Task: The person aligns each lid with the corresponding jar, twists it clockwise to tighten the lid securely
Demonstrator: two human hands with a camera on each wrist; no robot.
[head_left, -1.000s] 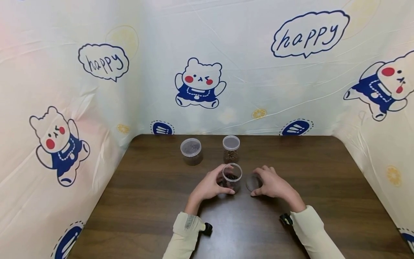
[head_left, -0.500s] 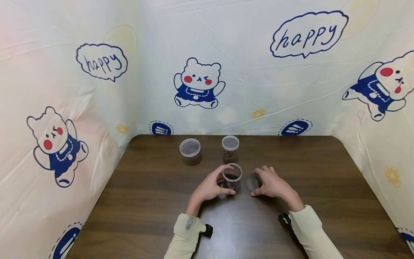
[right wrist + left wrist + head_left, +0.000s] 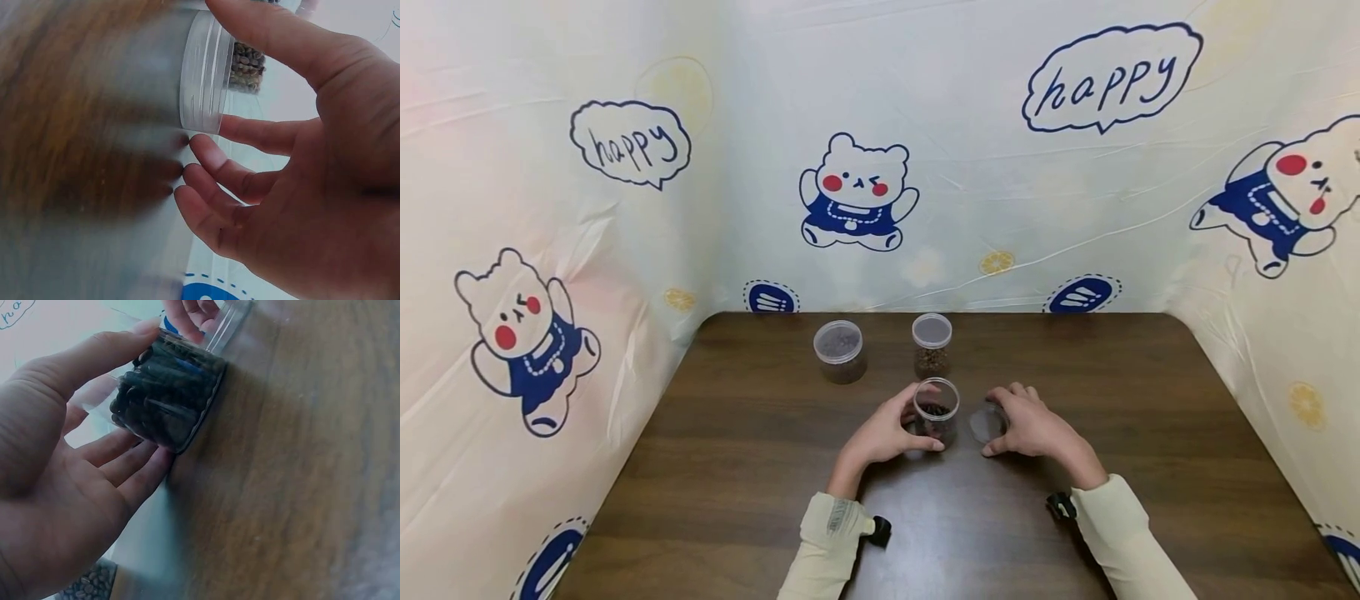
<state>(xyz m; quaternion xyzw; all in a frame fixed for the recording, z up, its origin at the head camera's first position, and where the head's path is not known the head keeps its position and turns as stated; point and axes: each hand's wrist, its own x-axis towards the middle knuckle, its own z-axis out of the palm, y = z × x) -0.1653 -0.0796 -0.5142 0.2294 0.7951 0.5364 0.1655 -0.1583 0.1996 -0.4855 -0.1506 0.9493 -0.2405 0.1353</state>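
In the head view, my left hand (image 3: 886, 429) grips a clear, lidless jar (image 3: 937, 410) standing upright on the table. The left wrist view shows the thumb on one side of this jar (image 3: 165, 394), the fingers on the other, and dark beans filling its lower part. Just to the right, my right hand (image 3: 1033, 427) holds a clear round lid (image 3: 984, 423) low at the tabletop. Seen from the right wrist, thumb and index finger are at opposite edges of the ridged lid (image 3: 203, 72), while the other fingers (image 3: 209, 215) are spread beside it.
Behind the open jar stands a narrow lidded jar (image 3: 932, 354) with brown contents. A wider lidded jar (image 3: 841, 354) with dark contents is at the back left. The brown wooden table (image 3: 1112, 367) meets a printed cloth backdrop (image 3: 1000, 192) on three sides.
Both hands, the jar and the lid keep almost the same places on the table. The lid's top looks paler now, and the head view has shifted slightly.
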